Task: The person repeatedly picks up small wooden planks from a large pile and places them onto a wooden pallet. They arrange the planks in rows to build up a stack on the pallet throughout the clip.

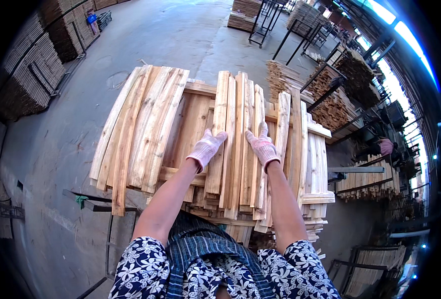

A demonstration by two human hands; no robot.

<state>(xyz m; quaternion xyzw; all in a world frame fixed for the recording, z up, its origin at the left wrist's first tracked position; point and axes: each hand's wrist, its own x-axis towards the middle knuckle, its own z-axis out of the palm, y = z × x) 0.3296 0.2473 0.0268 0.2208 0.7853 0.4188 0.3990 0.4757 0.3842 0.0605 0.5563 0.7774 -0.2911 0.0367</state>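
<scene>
A bunch of narrow wooden slats point(239, 107) lies lengthwise in front of me on top of a stack of boards. My left hand point(207, 149), in a pale pinkish work glove, grips the left side of this bunch. On its right side my right hand point(263, 146), gloved alike, holds the slats with the thumb on top. The fingers are partly hidden by the hands and the wood. Left of the bunch, several wider boards point(153, 119) lie side by side, one jutting toward me. More loose slats point(296, 134) rest to the right, over wooden crosspieces point(316, 198).
Dark metal rack bars point(101, 207) stand at the near left. Tall board stacks point(28, 70) line the far left. On the right are timber piles point(330, 94) in metal frames and another person point(386, 146). Grey concrete floor point(150, 35) surrounds the stack.
</scene>
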